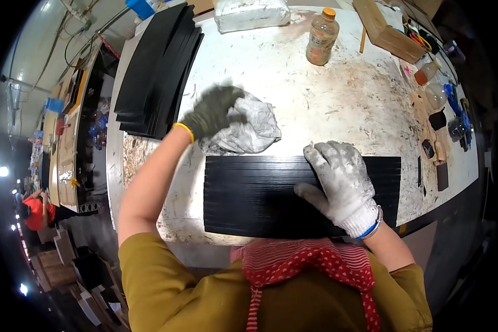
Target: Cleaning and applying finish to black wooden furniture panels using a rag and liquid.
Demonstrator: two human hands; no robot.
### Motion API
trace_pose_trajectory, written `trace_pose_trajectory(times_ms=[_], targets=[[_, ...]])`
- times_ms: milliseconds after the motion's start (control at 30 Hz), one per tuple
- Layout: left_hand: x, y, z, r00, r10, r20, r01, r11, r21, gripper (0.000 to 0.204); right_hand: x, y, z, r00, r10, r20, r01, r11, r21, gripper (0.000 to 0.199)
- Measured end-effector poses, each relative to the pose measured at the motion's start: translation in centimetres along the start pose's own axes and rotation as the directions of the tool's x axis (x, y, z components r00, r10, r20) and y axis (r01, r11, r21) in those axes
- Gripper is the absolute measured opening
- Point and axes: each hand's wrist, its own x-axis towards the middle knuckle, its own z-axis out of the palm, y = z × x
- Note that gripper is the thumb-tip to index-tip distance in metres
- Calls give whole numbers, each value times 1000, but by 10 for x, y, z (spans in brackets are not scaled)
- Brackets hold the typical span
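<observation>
A white wrapped block [252, 16] lay at twelve o'clock, an orange-capped clear bottle [322, 40] at one, a small amber bottle [423, 76] at two, and a blue container [140, 8] at eleven.

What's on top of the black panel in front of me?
Your gloved right hand is on the black panel, toward its right end. The patch of surface directly beneath that hand is covered, so I can't see it.

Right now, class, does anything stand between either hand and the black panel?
For the left hand, yes: the grey cloth lies by the far edge of the black panel, partly between them. The right hand has nothing visible in its way; it rests on the panel.
</observation>
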Motion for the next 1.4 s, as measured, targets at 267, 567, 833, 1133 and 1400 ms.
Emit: trace_pose_trajectory(times_ms=[267,567,833,1133,1400], targets=[[124,41,-87,908,-398,-131,273,800,-535,57,-10,12,3,995,83,60,-84,996,2,67],[314,48,43,905,-423,40,252,458,-852,119,-10,16,10,986,158,61,-161,986,50,59],[272,30,16,826,-503,-255,-139,258,-956,73,-6,14,16,993,116,22,-116,993,31,66],[5,27,-148,828,-508,236,518,855,23,75,-8,14,18,996,44,-76,-50,995,-83,62],[-31,43,-143,731,-612,302,419,752,509,51,-4,7,5,999,30,-23,-30,1000,-4,59]])
